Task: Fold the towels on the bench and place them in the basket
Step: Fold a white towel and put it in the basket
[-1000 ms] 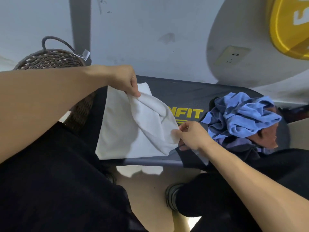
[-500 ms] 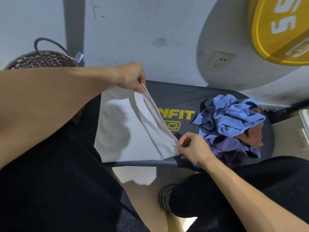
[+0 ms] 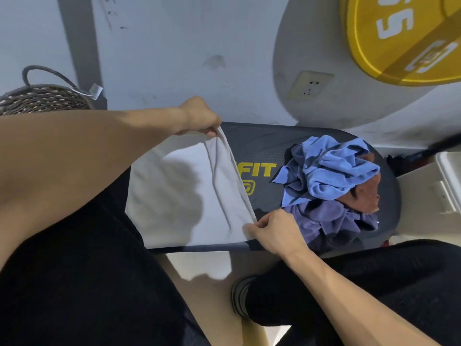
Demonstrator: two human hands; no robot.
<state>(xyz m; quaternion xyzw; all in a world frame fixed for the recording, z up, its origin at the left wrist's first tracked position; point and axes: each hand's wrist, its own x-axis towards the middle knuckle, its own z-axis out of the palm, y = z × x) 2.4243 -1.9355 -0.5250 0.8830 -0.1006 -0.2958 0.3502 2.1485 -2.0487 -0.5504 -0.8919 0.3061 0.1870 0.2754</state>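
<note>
A white towel (image 3: 174, 196) lies across the left part of the black bench (image 3: 259, 146). My left hand (image 3: 199, 116) pinches its far right corner and my right hand (image 3: 272, 231) pinches its near right corner. Between them the towel's right edge is pulled taut and lifted off the bench. A crumpled heap of towels sits on the bench's right end: a light blue one (image 3: 331, 168) on top, a purple one (image 3: 321, 216) below, a rust-brown one (image 3: 366, 196) at the right. The woven basket (image 3: 42, 98) stands at the far left, partly hidden by my left arm.
A grey wall with a socket (image 3: 310, 86) runs behind the bench. A yellow weight plate (image 3: 404, 38) hangs at the top right. A pale plastic object (image 3: 446, 181) stands right of the bench. My black-clad legs and a shoe (image 3: 239, 295) fill the foreground.
The folded-over flap of the white towel has been drawn to the right and stretched straight; my left hand rose toward the bench's far edge and my right hand moved toward its near edge.
</note>
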